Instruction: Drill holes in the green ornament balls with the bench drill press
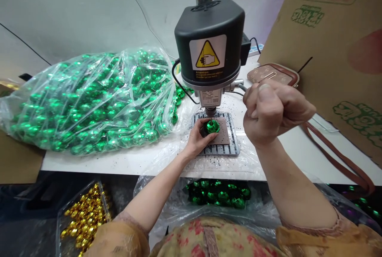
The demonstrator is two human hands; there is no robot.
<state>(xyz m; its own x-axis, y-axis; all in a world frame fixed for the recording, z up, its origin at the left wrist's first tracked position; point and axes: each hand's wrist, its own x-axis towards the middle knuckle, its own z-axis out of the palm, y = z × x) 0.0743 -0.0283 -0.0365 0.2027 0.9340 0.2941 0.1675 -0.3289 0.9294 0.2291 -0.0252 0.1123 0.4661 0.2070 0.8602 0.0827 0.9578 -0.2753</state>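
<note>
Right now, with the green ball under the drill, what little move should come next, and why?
I'd probably steady the ball with the left hand before moving the lever, so it's less likely to slip. That hand holds the ball right beneath the drill, the right hand is closed on the lever, and the warning sign shows a hand.
</note>
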